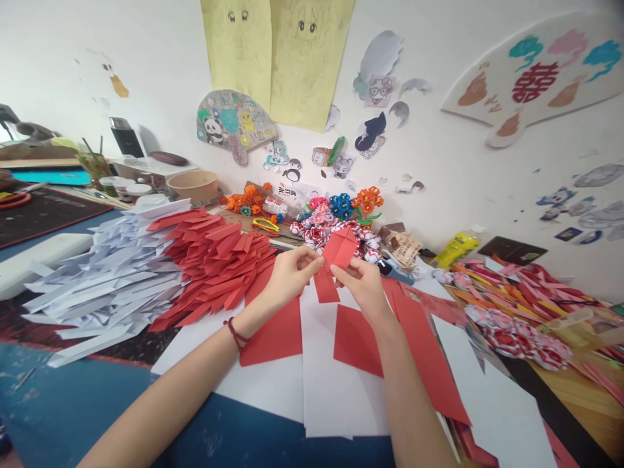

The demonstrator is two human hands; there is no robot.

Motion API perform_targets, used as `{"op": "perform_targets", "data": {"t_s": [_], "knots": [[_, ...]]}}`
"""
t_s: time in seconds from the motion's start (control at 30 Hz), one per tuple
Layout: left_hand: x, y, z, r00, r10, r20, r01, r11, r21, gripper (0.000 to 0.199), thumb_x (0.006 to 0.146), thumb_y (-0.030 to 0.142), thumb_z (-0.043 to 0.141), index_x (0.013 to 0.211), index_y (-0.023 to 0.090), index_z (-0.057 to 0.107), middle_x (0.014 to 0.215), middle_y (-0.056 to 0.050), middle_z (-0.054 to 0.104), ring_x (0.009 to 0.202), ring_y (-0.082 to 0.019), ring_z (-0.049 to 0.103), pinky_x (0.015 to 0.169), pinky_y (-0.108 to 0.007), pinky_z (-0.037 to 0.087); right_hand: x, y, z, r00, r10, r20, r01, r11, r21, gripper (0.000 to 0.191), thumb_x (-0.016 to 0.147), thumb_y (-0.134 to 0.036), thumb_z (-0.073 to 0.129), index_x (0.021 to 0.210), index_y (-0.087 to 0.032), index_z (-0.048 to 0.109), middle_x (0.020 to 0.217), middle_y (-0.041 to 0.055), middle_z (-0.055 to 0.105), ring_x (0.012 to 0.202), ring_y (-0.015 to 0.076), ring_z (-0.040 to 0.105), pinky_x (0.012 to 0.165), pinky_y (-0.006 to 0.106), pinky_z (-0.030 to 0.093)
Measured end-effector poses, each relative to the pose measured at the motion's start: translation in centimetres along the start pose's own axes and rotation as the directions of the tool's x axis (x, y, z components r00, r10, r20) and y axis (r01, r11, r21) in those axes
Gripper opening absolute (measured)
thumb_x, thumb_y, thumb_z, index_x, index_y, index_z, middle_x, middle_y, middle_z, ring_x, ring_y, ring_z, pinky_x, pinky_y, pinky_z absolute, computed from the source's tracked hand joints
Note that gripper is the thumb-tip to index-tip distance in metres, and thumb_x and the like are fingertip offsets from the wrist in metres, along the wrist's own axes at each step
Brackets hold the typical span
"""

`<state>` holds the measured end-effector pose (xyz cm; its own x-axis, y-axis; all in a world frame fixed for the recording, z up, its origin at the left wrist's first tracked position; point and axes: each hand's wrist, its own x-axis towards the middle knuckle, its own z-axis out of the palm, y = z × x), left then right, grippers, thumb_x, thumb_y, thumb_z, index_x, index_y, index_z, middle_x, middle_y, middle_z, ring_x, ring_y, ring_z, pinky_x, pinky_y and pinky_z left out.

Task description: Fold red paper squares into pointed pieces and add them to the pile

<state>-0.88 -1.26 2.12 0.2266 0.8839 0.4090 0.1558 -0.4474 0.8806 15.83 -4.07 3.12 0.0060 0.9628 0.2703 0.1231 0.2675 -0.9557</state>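
Observation:
A small folded red paper with a pointed top is held up between both hands. My left hand pinches its lower left edge, and my right hand grips its lower right side. Below the hands, a small red strip and larger red sheets lie over white sheets. To the left are a heap of folded red pieces and a heap of folded white pieces.
Behind the hands stand paper flowers and a brown bowl. At the right are a yellow bottle, coloured strips and red-white rosettes. A white wall bears drawings and paper fans. A white case sits far left.

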Motion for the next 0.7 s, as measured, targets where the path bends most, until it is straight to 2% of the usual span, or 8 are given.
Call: {"op": "perform_targets", "data": {"t_s": [0.17,0.33,0.47,0.7], "knots": [[-0.1,0.35,-0.23,1.0,0.014,0.016,-0.013,0.999,-0.051,0.023,0.083,0.036,0.056,0.08,0.014,0.061,0.067,-0.001,0.062,0.053,-0.009,0.056,0.051,-0.018,0.043,0.14,0.44,-0.03,1.0,-0.011,0.014,0.011,1.0,0.012,0.022,0.072,-0.034,0.072,0.079,-0.014,0.069,0.07,0.0034,0.067,0.057,0.0131,0.057,0.056,0.025,0.047],[-0.27,0.83,-0.5,0.999,0.048,-0.002,-0.048,0.999,0.008,0.021,0.085,0.033,0.054,0.081,0.015,0.064,0.071,-0.002,0.064,0.057,-0.009,0.056,0.053,-0.018,0.043,0.16,0.53,0.02,0.999,-0.018,0.028,0.017,1.0,0.026,0.02,0.072,-0.033,0.072,0.078,-0.014,0.069,0.07,0.0032,0.067,0.058,0.0125,0.056,0.056,0.024,0.046],[-0.27,0.85,-0.37,0.999,0.035,0.003,-0.035,0.999,0.01,0.021,0.085,0.034,0.053,0.083,0.015,0.063,0.071,0.0,0.063,0.052,-0.007,0.054,0.049,-0.017,0.041,0.11,0.34,0.01,1.0,-0.005,0.016,0.004,1.0,0.028,0.02,0.073,-0.033,0.071,0.078,-0.014,0.069,0.068,0.0028,0.066,0.057,0.0123,0.056,0.055,0.024,0.047],[-0.55,0.98,0.13,0.995,-0.006,0.103,0.004,1.0,0.023,0.027,0.088,0.039,0.05,0.078,0.015,0.059,0.064,0.001,0.061,0.047,-0.006,0.051,0.046,-0.017,0.039,0.06,0.22,-0.03,1.0,-0.013,0.004,0.012,0.999,0.046,0.02,0.073,-0.033,0.071,0.079,-0.014,0.068,0.064,0.0014,0.064,0.056,0.0125,0.056,0.054,0.025,0.046]]}}
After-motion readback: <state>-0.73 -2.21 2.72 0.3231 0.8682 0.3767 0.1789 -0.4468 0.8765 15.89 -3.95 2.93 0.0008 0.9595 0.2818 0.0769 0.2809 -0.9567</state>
